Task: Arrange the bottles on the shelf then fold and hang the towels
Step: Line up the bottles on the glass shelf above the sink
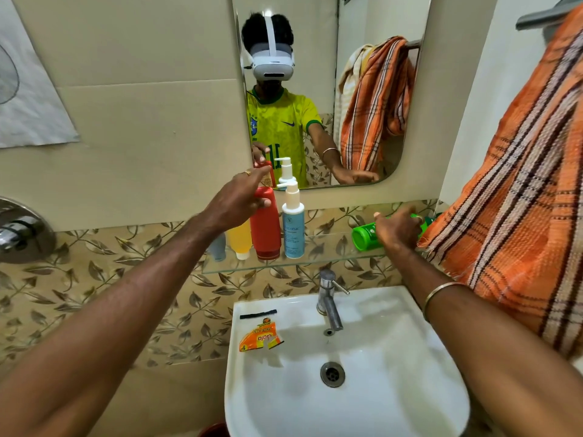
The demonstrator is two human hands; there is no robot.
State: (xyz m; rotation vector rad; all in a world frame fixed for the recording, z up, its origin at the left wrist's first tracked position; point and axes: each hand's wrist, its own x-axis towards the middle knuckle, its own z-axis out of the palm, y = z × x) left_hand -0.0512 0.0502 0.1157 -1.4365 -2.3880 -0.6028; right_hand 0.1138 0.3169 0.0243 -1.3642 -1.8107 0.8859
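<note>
Up close, the left hand (235, 201) wraps its grip around a smooth red plastic bottle (265, 230) standing upright on the clear glass shelf (318, 258), just beside a slim blue pump bottle (293, 230). The right hand (398, 230) grips a round green bottle (366, 237) lying sideways. A coarse-woven orange plaid towel (517, 216) hangs rightward.

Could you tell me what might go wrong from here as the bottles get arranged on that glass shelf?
1. The left hand grips the red bottle close beside the blue pump bottle; a nudge could topple it into the sink.
2. The green bottle lies on its side under the right hand and may roll off the glass shelf.
</note>
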